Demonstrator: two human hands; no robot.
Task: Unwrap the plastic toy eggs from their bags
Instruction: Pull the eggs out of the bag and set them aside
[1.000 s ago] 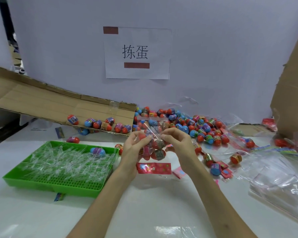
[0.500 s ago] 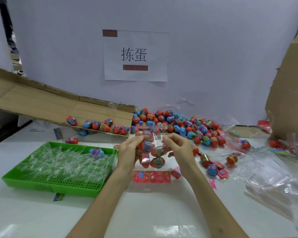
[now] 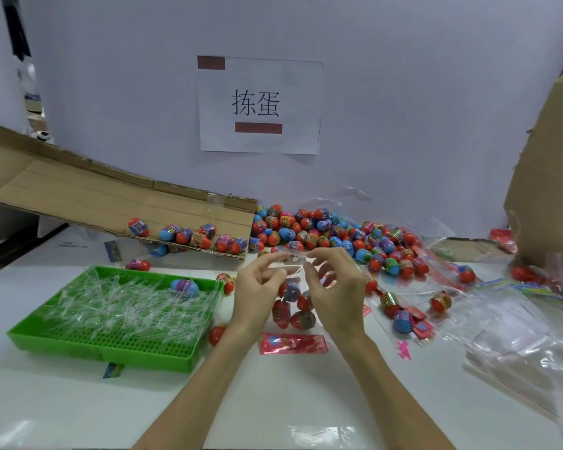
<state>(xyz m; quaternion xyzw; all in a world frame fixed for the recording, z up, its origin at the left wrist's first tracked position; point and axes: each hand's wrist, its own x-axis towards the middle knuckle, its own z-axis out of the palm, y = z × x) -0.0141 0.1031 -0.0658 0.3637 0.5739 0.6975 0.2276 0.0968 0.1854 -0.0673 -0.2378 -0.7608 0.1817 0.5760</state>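
Note:
A clear plastic bag (image 3: 294, 297) with several red and blue toy eggs hangs above the white table, in the middle of the view. My left hand (image 3: 259, 293) pinches the bag's top edge on the left. My right hand (image 3: 333, 287) pinches the same edge on the right, and the top is stretched between them. A red printed header card (image 3: 293, 343) lies flat on the table just below the bag. Behind the hands is a big pile of loose eggs (image 3: 332, 235).
A green tray (image 3: 104, 349) of clear plastic strips, with one blue egg (image 3: 184, 286) in it, sits at the left. A sloped cardboard flap (image 3: 78, 203) holds a row of eggs. Empty clear bags (image 3: 514, 336) and a cardboard box (image 3: 546, 196) are at the right.
The red header card has come off the bag and now lies on the table. Both hands have risen a little and pulled the bag's top edge apart.

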